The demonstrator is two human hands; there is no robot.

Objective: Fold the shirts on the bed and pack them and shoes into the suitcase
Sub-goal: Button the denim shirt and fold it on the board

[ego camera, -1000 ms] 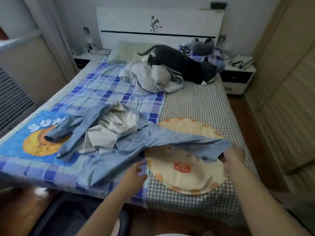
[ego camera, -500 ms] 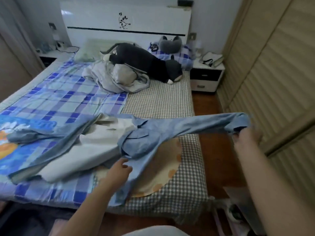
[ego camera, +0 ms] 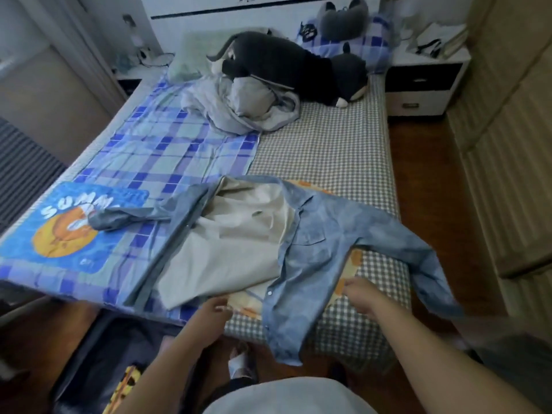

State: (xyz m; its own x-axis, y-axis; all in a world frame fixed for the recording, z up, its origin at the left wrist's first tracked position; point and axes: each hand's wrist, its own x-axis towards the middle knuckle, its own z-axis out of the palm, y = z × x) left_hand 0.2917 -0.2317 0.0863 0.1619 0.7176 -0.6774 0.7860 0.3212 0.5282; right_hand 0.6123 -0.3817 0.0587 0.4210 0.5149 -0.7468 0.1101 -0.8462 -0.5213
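There is just one camera, and it sits on the person's head. It looks forward and down from the foot of the wide bed with the grey checked sheet [ego camera: 328, 150]. The near end of the bed is close below. The white headboard with a black stripe [ego camera: 257, 10] is far away at the top edge. The wide lens bends the room's edges. The left hand [ego camera: 213, 309] and right hand [ego camera: 363, 295] reach in from the bottom.
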